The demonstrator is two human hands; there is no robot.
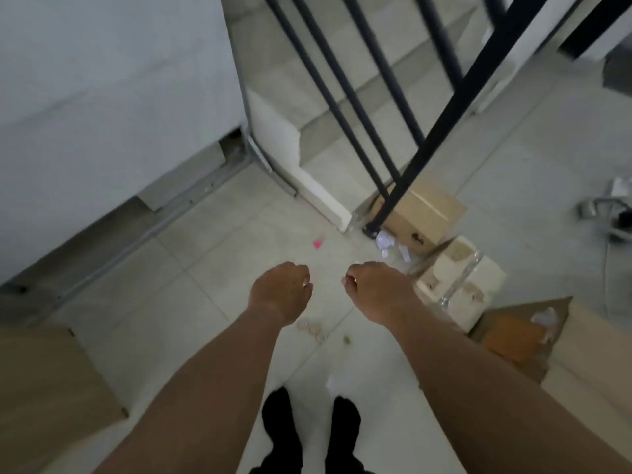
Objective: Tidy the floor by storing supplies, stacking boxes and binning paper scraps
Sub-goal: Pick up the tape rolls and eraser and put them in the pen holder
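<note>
Both arms reach forward over the tiled floor. My left hand (281,291) and my right hand (372,289) are curled into loose fists, and nothing shows in either. Below them lie small tan tape rolls (312,328) and a green scrap (346,339). A pink paper scrap (318,243) lies further ahead. White crumpled paper (390,245) sits by a closed cardboard box (424,213) at the foot of the railing. A white paper scrap (337,383) lies near my feet. A plastic-wrapped pack of pale boxes (461,278) rests to the right.
An open cardboard box (533,340) stands at the right, another cardboard box (44,381) at the lower left. A black metal railing (427,131) and stairs (342,107) are ahead. A grey wall (102,97) fills the left. Cables and a grey device (612,213) lie far right.
</note>
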